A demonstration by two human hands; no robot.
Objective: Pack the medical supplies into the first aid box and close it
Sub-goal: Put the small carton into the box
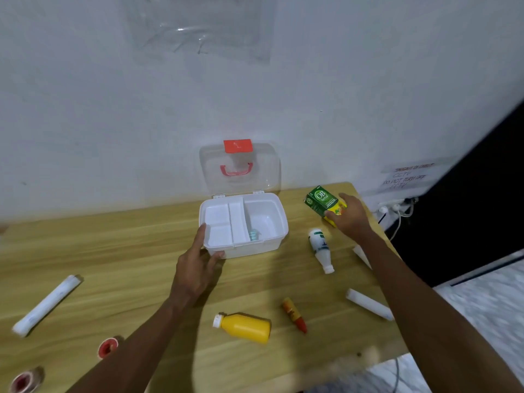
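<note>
The white first aid box (276, 239) stands open against the wall, its clear lid (239, 168) with a red latch and handle upright. A divided tray fills its left half; a small teal item (254, 235) lies in the right half. My left hand (198, 265) rests on the box's front left corner, thumb and fingers on its wall. My right hand (350, 217) grips a green and yellow medicine carton (323, 204) just above the table, right of the box. Loose on the table lie a white bottle (320, 248), a yellow bottle (245, 327), a red-tipped tube (295, 314) and white rolls (368, 304) (46, 304).
Two red-cored tape rolls (107, 347) (24, 382) sit at the front left of the wooden table (127, 251). The table's right edge drops to a floor with a power strip and cables (397, 208). A white wall stands right behind the box.
</note>
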